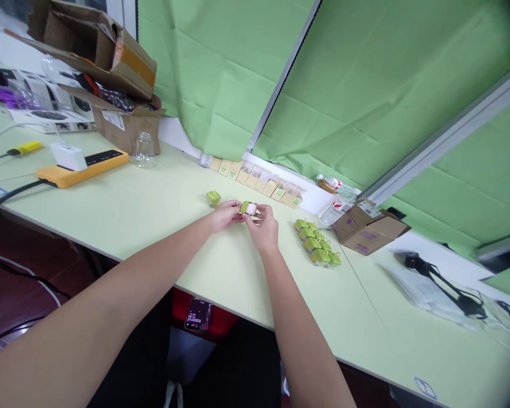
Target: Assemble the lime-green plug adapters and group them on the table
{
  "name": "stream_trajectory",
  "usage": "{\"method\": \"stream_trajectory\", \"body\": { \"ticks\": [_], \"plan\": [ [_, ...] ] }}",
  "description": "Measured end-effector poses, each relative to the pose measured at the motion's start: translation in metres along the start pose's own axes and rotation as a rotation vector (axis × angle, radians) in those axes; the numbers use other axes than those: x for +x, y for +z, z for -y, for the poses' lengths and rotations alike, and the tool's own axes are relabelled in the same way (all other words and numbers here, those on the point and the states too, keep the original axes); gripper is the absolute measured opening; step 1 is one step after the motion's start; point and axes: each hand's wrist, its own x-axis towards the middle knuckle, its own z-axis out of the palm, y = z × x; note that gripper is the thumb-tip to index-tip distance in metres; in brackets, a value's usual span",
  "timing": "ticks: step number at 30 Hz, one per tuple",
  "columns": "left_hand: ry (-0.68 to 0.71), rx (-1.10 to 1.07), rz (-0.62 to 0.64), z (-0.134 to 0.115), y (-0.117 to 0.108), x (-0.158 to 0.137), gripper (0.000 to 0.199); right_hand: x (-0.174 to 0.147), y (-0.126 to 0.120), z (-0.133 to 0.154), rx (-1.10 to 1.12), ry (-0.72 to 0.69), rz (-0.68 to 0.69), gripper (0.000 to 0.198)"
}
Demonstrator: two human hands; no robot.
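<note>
A small green and pinkish-white piece (248,208) is pinched between both hands above the table; its exact kind is too small to make out. My left hand (226,216) grips its green side with closed fingers. On the pale side, my right hand (264,228) has its thumb and fingers closed around it. A little container with a green lid and clear body (213,198) stands just beyond my left hand. To the right of my right hand, several similar green-lidded containers (317,242) are grouped in rows, with small loops on top.
A row of small tan boxes (261,180) lines the wall side. At left are an orange power strip (94,167), a yellow screwdriver (25,148), a clear jar (144,150) and cardboard boxes (125,127). Plastic bottles (338,187), another carton (368,229) and a black stand (446,286) are at right.
</note>
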Motion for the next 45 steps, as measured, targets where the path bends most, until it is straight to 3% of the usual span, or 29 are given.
{"method": "stream_trajectory", "body": {
  "ticks": [5,9,12,16,19,23,26,29,32,35,39,41,45],
  "plan": [
    [-0.034,0.070,0.029,-0.004,0.006,-0.005,0.013,0.003,-0.001,-0.004,0.196,0.188,-0.019,0.045],
    [-0.054,0.066,0.067,-0.005,0.005,-0.006,0.015,0.005,-0.003,-0.008,0.368,0.373,0.078,0.058],
    [-0.077,0.004,0.102,-0.006,0.002,-0.006,0.018,0.007,-0.008,-0.007,0.434,0.412,0.127,0.060],
    [-0.058,-0.116,0.155,-0.011,-0.002,-0.007,0.020,0.010,-0.017,-0.012,0.369,0.443,0.058,0.061],
    [-0.052,-0.131,0.109,-0.013,-0.002,-0.006,0.016,0.012,-0.023,-0.015,0.358,0.525,-0.018,0.056],
    [-0.069,-0.053,0.021,-0.009,-0.001,-0.004,0.014,0.013,-0.024,-0.005,0.515,0.425,0.014,0.052],
    [-0.080,-0.028,0.079,-0.008,0.000,-0.005,0.016,0.012,-0.021,-0.002,0.561,0.363,0.105,0.055],
    [-0.087,-0.047,0.134,-0.010,0.000,-0.007,0.018,0.011,-0.023,-0.014,0.484,0.472,0.106,0.058],
    [-0.082,-0.076,0.119,-0.012,0.001,-0.009,0.017,0.012,-0.029,-0.027,0.365,0.602,-0.020,0.055],
    [-0.096,-0.042,0.040,-0.011,0.002,-0.008,0.013,0.014,-0.031,-0.025,0.485,0.564,-0.015,0.049],
    [-0.095,-0.006,0.012,-0.009,0.002,-0.006,0.012,0.011,-0.023,-0.012,0.600,0.420,0.118,0.047],
    [-0.086,-0.012,0.030,-0.009,0.002,-0.006,0.013,0.009,-0.020,-0.015,0.528,0.448,0.144,0.048],
    [-0.104,0.001,0.050,-0.009,0.003,-0.009,0.013,0.009,-0.019,-0.032,0.369,0.553,0.009,0.044]
  ]
}}
